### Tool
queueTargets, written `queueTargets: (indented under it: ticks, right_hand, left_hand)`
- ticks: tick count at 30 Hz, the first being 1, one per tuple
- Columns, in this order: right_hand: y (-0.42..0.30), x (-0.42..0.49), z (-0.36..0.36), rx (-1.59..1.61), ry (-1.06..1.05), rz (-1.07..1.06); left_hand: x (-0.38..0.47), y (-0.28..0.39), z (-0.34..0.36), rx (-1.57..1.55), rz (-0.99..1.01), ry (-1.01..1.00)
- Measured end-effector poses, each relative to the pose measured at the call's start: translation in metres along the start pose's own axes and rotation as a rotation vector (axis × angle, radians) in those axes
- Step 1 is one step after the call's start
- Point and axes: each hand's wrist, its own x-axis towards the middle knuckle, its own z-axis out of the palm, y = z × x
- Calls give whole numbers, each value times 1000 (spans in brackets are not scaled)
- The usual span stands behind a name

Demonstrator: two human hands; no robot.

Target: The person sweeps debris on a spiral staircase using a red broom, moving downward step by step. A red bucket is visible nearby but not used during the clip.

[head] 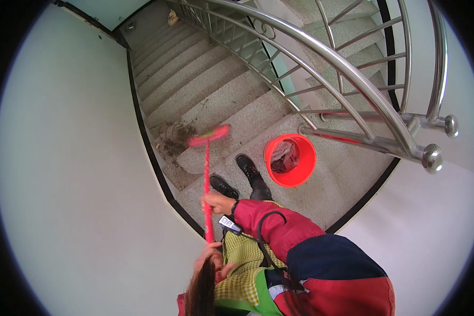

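I hold a broom (207, 166) with a red-pink handle and a blurred pink head over the stair edge. My right hand (218, 203) is closed around the middle of the handle. My left hand (210, 254) is at the handle's upper end, partly hidden by hanging hair. Beside the broom head, a heap of grey-brown dirt and debris (169, 142) lies along the wall side of the steps. A red plastic bucket (310, 168) stands on the landing right of my black shoes, with crumpled refuse (285, 156) inside.
Speckled stone stairs (205, 87) lead away ahead. A stainless steel railing (339, 67) runs along their right side, its rounded end cap (432, 158) jutting over the landing. A white wall (75, 150) with a black skirting strip borders the left. A black cable (262, 233) hangs by my right sleeve.
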Motion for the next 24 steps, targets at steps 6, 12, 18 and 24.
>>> queueTargets:
  ticks: [6, 12, 18, 24]
  right_hand:
    - [-58, -26, 91, 697, -612, 60]
    - [-84, -18, 95, 332, -432, -171]
    - [-27, 3, 7, -61, 198, -21]
    - [-31, -8, 60, 120, -92, -291]
  left_hand:
    - [11, 38, -38, 58, 149, 459]
    - [24, 26, -34, 166, 180, 137]
    - [29, -10, -13, 72, 2, -330]
    - [17, 13, -40, -9, 91, 130]
